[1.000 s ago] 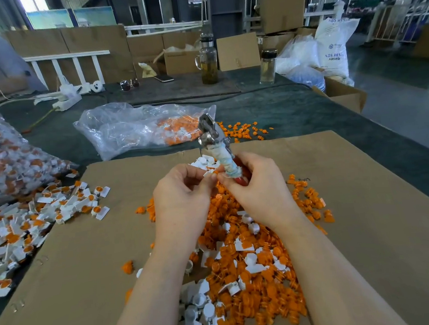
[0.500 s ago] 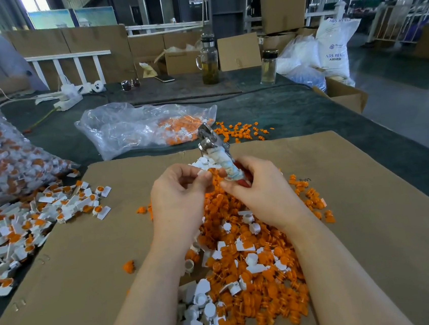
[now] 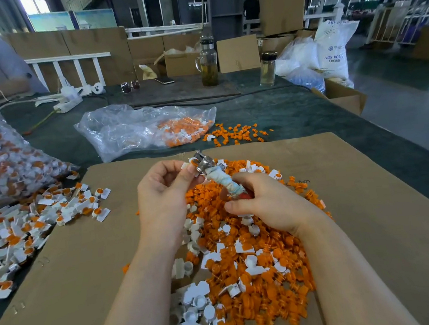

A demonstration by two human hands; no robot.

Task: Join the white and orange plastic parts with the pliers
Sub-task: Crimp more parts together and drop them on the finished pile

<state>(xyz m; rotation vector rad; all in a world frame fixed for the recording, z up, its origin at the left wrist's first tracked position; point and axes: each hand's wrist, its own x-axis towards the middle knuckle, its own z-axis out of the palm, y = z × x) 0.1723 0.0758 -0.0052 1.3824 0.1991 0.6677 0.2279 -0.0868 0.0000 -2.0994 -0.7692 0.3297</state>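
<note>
Meanwhile my right hand [image 3: 270,204] gripped the pliers [image 3: 216,174] by their wrapped handles, while my left hand [image 3: 165,191] pinched a white part [image 3: 186,164] at their metal head.

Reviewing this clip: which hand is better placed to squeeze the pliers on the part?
Right. The right hand already grips the wrapped handles of the pliers, whose metal head sits at the left hand's fingertips. The left hand pinches a white part there, so it probably only steadies.

Factory floor: stacked cartons [image 3: 281,1], resin sack [image 3: 334,49]
</note>
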